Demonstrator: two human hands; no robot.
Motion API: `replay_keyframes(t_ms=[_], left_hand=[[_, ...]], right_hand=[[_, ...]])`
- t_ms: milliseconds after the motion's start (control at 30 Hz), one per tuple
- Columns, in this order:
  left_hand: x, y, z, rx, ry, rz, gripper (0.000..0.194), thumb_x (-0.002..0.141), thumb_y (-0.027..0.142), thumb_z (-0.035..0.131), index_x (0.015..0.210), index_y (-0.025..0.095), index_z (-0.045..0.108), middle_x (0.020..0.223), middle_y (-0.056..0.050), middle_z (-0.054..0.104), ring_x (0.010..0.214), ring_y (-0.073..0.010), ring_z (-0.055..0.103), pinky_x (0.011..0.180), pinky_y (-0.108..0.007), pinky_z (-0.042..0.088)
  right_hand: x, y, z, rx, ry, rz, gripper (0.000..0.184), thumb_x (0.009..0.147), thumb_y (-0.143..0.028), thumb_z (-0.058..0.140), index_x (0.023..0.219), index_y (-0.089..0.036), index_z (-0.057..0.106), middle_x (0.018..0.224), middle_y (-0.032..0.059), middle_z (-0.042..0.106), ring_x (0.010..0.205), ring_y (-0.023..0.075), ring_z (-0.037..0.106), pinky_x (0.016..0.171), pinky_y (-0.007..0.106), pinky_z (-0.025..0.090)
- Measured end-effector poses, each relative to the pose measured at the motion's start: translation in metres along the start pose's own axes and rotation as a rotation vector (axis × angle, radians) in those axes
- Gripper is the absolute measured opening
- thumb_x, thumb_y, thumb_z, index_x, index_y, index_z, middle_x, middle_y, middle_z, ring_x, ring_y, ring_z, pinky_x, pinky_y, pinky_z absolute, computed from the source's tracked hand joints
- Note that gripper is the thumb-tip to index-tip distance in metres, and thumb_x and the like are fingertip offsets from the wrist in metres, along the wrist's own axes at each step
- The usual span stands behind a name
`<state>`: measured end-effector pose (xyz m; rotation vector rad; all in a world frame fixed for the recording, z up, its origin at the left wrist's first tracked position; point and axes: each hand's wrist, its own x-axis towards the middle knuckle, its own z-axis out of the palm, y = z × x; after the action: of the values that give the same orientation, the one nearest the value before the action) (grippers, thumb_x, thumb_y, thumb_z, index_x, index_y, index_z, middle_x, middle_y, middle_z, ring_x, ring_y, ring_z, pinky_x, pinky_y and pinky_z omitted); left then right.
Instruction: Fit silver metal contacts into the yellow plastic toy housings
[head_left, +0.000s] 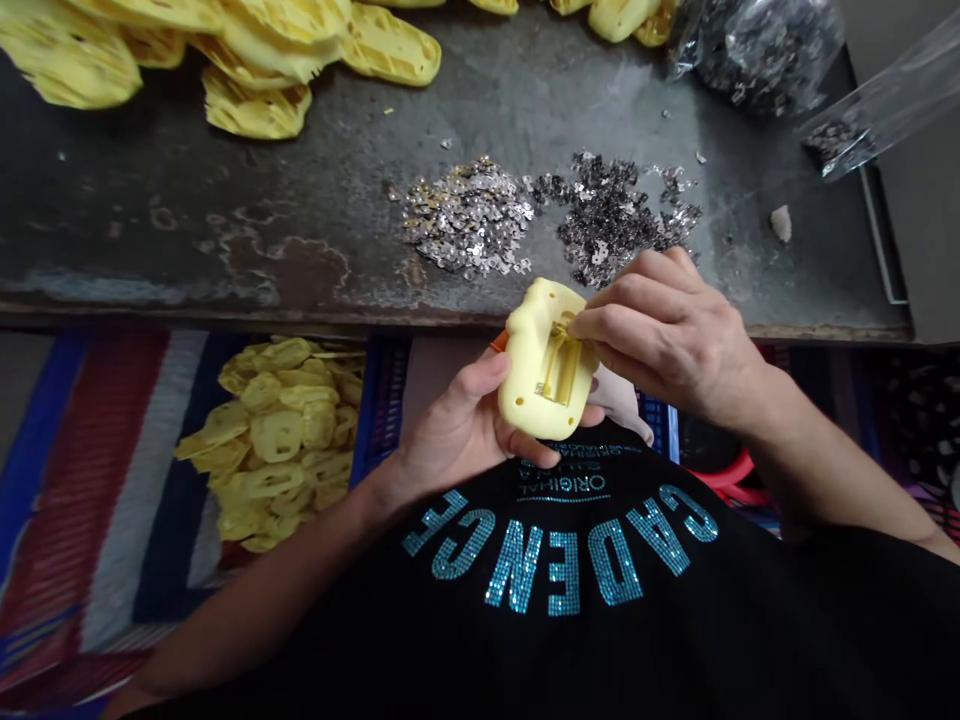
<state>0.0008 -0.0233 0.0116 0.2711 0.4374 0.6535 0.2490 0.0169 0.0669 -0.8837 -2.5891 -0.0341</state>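
Note:
My left hand (pixel 457 425) is closed around a pale yellow plastic housing (pixel 541 362), held just below the edge of the grey metal table (pixel 315 190). My right hand (pixel 660 330) pinches its fingertips together at the housing's inner slot, where a small brass-coloured metal piece (pixel 561 335) shows. On the table just beyond the hands lie two heaps of small metal clips, one light silver (pixel 469 215) and one darker (pixel 611 215).
More yellow housings (pixel 247 50) are piled at the table's far left and top edge. A blue crate (pixel 379 400) below the table holds several yellow housings (pixel 281 440). Plastic bags of metal parts (pixel 757 45) sit at the far right. Striped cloth (pixel 90 480) lies on the left.

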Motion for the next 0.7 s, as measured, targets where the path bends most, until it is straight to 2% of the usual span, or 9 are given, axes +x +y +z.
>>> replay_keyframes(t_ms=[133,233,333,500,700], left_hand=[[0.001,-0.001,-0.002,0.021,0.005,-0.003,0.09,0.094,0.054,0.089,0.164,0.019,0.047,0.129,-0.019,0.084,0.109,-0.0432,0.086,0.062,-0.03,0.075],[0.002,-0.001,-0.002,0.023,-0.011,0.001,0.094,0.096,0.054,0.087,0.169,0.019,0.041,0.132,-0.019,0.084,0.112,-0.0425,0.086,0.064,-0.029,0.075],[0.003,-0.002,-0.003,0.019,-0.029,0.007,0.086,0.097,0.055,0.086,0.165,0.019,0.046,0.13,-0.018,0.084,0.111,-0.0414,0.086,0.065,-0.03,0.075],[0.004,-0.004,-0.002,-0.012,-0.018,0.04,0.075,0.098,0.052,0.085,0.158,0.018,0.054,0.127,-0.015,0.085,0.107,-0.0402,0.087,0.065,-0.03,0.076],[0.003,-0.004,0.003,-0.022,-0.011,0.043,0.079,0.096,0.049,0.089,0.16,0.019,0.053,0.125,-0.013,0.086,0.107,-0.0391,0.087,0.065,-0.03,0.076]], right_hand=[[-0.003,-0.002,0.004,-0.04,0.019,-0.038,0.024,0.119,-0.03,0.048,0.114,-0.025,0.071,0.101,0.003,0.075,0.095,0.021,0.062,0.086,0.044,0.049],[-0.007,-0.002,0.008,-0.055,0.08,-0.071,0.017,0.118,-0.03,0.053,0.121,-0.023,0.069,0.103,0.0033,0.075,0.095,0.0206,0.062,0.085,0.042,0.048],[-0.011,-0.003,0.009,-0.051,0.139,-0.071,0.015,0.116,-0.026,0.057,0.125,-0.02,0.067,0.107,0.0044,0.078,0.093,0.0199,0.062,0.082,0.04,0.047],[-0.019,-0.003,0.01,0.023,0.184,0.018,0.012,0.112,-0.02,0.064,0.123,-0.022,0.068,0.108,0.0042,0.081,0.094,0.0197,0.066,0.082,0.039,0.048],[-0.029,-0.006,0.025,0.04,0.254,0.058,0.021,0.112,-0.026,0.065,0.132,-0.028,0.07,0.115,0.0047,0.081,0.096,0.0218,0.066,0.083,0.041,0.046]])
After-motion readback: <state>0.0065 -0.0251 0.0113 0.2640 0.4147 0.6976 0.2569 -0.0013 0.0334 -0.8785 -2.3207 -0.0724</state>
